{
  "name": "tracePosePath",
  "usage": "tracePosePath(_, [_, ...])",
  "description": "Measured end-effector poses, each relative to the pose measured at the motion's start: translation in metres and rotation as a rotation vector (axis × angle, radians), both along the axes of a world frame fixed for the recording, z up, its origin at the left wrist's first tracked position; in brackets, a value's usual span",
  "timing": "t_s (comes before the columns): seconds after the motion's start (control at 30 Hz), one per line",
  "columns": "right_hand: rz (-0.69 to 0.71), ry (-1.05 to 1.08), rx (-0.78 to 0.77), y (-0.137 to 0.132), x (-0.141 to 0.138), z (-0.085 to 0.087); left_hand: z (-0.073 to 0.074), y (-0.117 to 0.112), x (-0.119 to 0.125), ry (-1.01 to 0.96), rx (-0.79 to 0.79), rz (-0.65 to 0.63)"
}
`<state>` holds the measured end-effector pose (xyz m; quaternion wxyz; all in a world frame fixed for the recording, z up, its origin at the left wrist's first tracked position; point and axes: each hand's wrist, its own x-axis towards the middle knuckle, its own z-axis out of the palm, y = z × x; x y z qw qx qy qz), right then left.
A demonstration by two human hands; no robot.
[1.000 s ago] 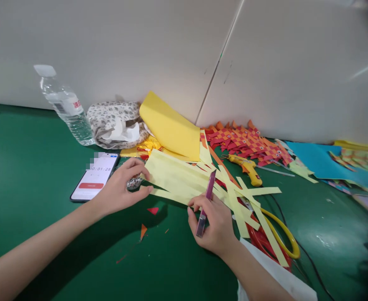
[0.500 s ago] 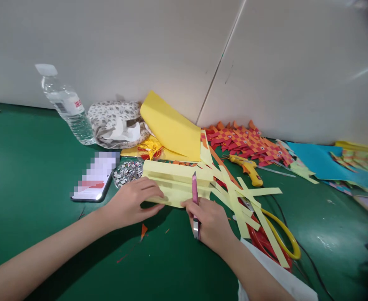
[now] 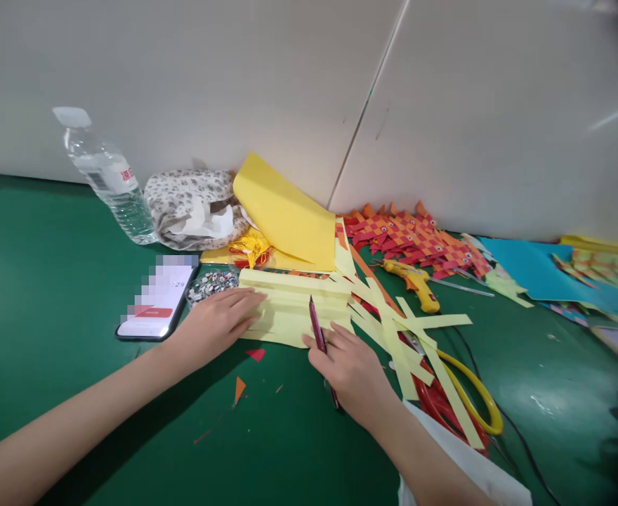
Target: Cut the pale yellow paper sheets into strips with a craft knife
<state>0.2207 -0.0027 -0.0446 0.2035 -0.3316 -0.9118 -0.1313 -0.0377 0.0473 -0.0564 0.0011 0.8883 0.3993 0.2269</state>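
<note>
A pale yellow paper sheet [image 3: 282, 320] with crosswise folds lies on the green table in front of me. My left hand [image 3: 211, 329] rests on its left end, fingers stretched out and flat, gripping nothing. Held in my right hand [image 3: 352, 362] is a slim pink utility knife [image 3: 316, 323], its pointed end directed away from me over the sheet. The fingers of this hand are also at the sheet's lower right edge. Pale yellow paper strips [image 3: 393, 337] lie crossed just to the right.
Scissors with a yellow handle [image 3: 480, 386] lie partly under the strips, near a yellow glue gun [image 3: 414, 282]. Woven orange-red paper pieces [image 3: 409, 235] are by the wall. Leftward are a phone [image 3: 156, 302], a bag of googly eyes [image 3: 211, 282] and a water bottle [image 3: 112, 179].
My left hand has shifted slightly left and flattened onto the paper. The knife has turned in my right hand, its tip moving left and down. A small red scrap now shows below the sheet.
</note>
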Motion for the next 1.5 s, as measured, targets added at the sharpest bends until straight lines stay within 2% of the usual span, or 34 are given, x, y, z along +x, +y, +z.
tracePosePath(0.17, [-0.016, -0.001, -0.017, 0.002, 0.003, 0.000, 0.005, -0.003, 0.001, 0.017, 0.103, -0.019])
tracePosePath(0.33, [-0.030, 0.026, -0.119, 0.002, 0.006, -0.001, 0.010, -0.008, 0.003, 0.043, 0.212, -0.087])
tracePosePath(0.53, [-0.062, 0.205, -0.243, 0.002, 0.007, -0.004, 0.002, -0.009, 0.004, -0.001, 0.076, -0.171])
tracePosePath(0.73, [-0.149, 0.249, -0.182, 0.003, 0.004, -0.005, -0.004, -0.006, 0.001, -0.123, 0.038, -0.085])
tracePosePath(0.87, [-0.131, 0.221, -0.181, 0.003, 0.004, -0.008, 0.002, -0.005, -0.001, -0.124, 0.041, -0.051])
tracePosePath(1.13, [-0.113, 0.168, -0.195, 0.001, 0.003, -0.003, 0.016, -0.008, 0.004, 0.066, -0.012, -0.058])
tracePosePath(1.23, [-0.119, 0.149, -0.164, 0.000, 0.002, -0.001, 0.019, -0.011, 0.007, 0.058, -0.005, -0.052])
tracePosePath(1.37, [-0.120, 0.143, -0.090, -0.001, 0.001, -0.001, 0.023, -0.013, 0.008, 0.018, -0.011, -0.107])
tracePosePath(1.5, [-0.095, 0.129, -0.089, -0.002, 0.000, -0.002, 0.022, -0.015, 0.009, -0.014, -0.057, -0.121])
